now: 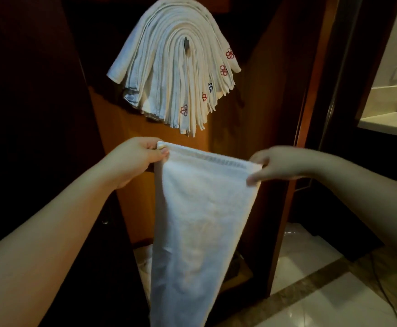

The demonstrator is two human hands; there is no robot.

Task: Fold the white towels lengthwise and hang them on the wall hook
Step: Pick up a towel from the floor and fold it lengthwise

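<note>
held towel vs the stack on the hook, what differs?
The held towel is a single piece, stretched by its top corners between the left hand and right hand, hanging straight down. The hooked towels are many, folded narrow and draped over the wall hook in a fanned arch. Several hooked towels show embroidered logos; none shows on the held towel. Both are white.

dim, warm | light from right | right hand (273,165) motion-blurred | wide-angle edge bending

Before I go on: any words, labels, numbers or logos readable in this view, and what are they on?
No readable text anywhere.
Hung towels: small embroidered emblems in red and one in dark blue, flower-like marks, no letters legible.
Held towel: a woven band near its top edge, no lettering visible.
</note>
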